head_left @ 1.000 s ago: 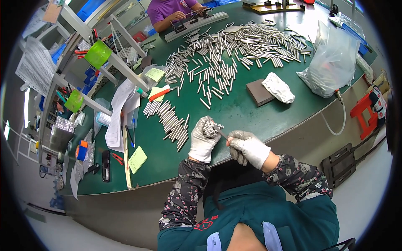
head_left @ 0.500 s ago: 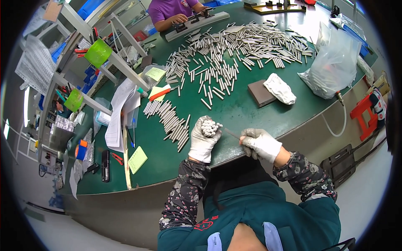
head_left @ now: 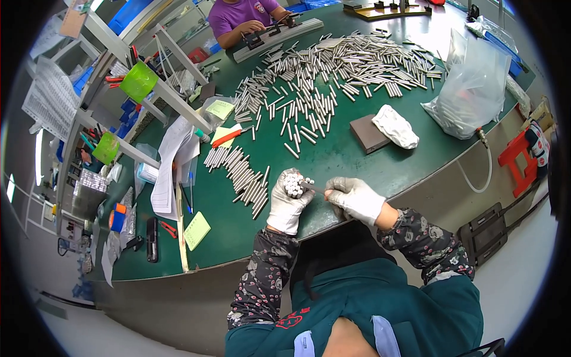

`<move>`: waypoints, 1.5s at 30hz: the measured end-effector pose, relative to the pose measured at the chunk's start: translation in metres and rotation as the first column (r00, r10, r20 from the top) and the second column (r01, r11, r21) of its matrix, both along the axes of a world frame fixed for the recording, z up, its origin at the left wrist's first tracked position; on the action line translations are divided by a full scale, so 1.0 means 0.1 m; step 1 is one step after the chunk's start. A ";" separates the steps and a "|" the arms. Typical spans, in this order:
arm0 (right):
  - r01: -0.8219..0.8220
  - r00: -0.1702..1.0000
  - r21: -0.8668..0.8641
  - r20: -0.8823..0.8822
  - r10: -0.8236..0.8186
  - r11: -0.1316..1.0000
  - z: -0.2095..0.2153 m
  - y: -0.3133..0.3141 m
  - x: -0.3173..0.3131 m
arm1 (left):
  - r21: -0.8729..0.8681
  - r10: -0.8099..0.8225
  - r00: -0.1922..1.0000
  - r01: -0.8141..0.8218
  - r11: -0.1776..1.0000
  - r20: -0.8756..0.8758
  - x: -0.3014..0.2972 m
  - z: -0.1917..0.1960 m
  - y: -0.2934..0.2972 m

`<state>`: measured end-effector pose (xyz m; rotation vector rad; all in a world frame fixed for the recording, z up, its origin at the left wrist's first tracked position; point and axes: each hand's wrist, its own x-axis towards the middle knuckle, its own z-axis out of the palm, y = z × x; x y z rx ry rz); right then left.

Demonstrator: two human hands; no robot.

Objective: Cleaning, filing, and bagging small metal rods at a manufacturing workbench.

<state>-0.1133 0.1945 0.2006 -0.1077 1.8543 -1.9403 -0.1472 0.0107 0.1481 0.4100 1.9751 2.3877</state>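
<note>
My left hand (head_left: 285, 209), in a whitish glove, is wrapped round a bundle of short metal rods (head_left: 293, 185) with their ends facing up. Pinched in my gloved right hand (head_left: 360, 201) is a thin, flat, dark grey tool (head_left: 313, 187), perhaps a file. Its tip reaches the rod ends at the bundle's right side. Left of my left hand, several loose rods (head_left: 242, 175) lie side by side in a slanting row. A large heap of similar rods (head_left: 357, 62) spreads over the far middle of the green table (head_left: 333, 156).
A brown block (head_left: 367, 134) with a white cloth (head_left: 397, 127) lies right of centre, near a clear plastic bag (head_left: 467, 95). An orange-handled tool (head_left: 229, 138), papers (head_left: 168, 178) and a yellow-green notepad (head_left: 197, 231) are on the left. Across the table a person in purple (head_left: 241, 21) handles a fixture.
My right hand has moved left, bringing the tool's tip from beside the bundle onto the rod ends. My left hand keeps its hold on the bundle.
</note>
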 end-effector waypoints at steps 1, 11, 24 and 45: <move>0.040 0.999 0.036 -0.032 -0.039 0.999 -0.04 0.03 -0.03 | 0.001 0.001 1.000 -0.001 1.000 0.000 0.01 0.01 0.02; 0.063 0.955 0.162 -0.298 -0.012 0.985 -0.08 0.02 -0.17 | 0.021 0.009 0.987 -0.013 1.000 0.163 0.04 0.10 0.02; 0.576 0.619 0.645 -0.746 0.248 0.502 -0.07 0.19 -0.25 | 0.172 0.001 0.963 -0.049 0.984 0.269 0.04 0.14 0.05; 0.612 0.497 0.619 -0.785 0.369 0.493 0.06 0.10 -0.14 | 0.041 -0.003 0.941 -0.011 0.999 0.338 0.02 0.21 -0.03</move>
